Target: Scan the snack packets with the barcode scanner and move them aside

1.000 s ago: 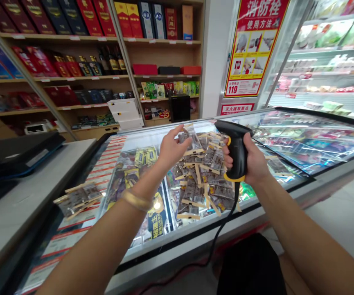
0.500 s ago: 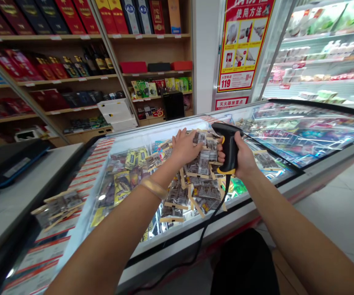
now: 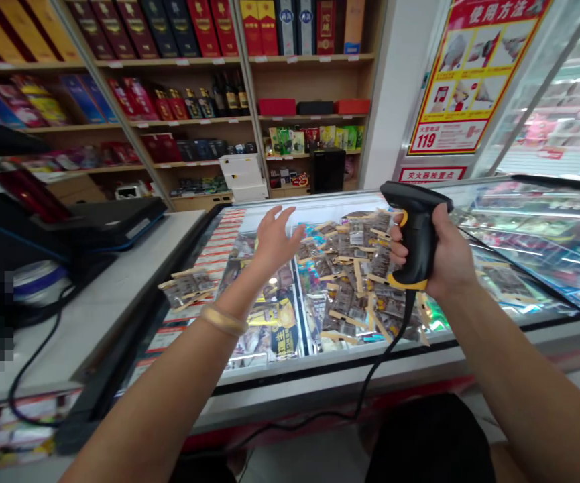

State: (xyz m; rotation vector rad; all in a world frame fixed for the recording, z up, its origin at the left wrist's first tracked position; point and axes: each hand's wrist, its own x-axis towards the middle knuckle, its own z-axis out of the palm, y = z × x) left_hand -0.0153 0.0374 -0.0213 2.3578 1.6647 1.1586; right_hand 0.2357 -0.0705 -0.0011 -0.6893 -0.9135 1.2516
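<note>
My right hand (image 3: 450,258) grips a black and yellow barcode scanner (image 3: 418,231), its cord running down over the freezer's front edge. My left hand (image 3: 277,241), a gold bangle on its wrist, hovers with fingers spread and nothing in them. Right of it, a heap of small clear packets with tan strips (image 3: 342,295) lies on the glass of the chest freezer (image 3: 269,369). A smaller bunch of similar packets (image 3: 189,287) rests on the freezer's left side, over rows of price labels (image 3: 219,245). Yellow and dark packages (image 3: 277,329) show inside the freezer.
At left stands a white counter (image 3: 93,308) with a black device (image 3: 123,221) and a cable. Wooden shelves (image 3: 314,60) of boxes and bottles line the back wall. A red and yellow poster (image 3: 471,80) hangs beside a lit display fridge (image 3: 561,114).
My view has turned left. My left hand has lifted off the packet heap and moved to its left. The scanner stays in my right hand, now raised further right of the heap.
</note>
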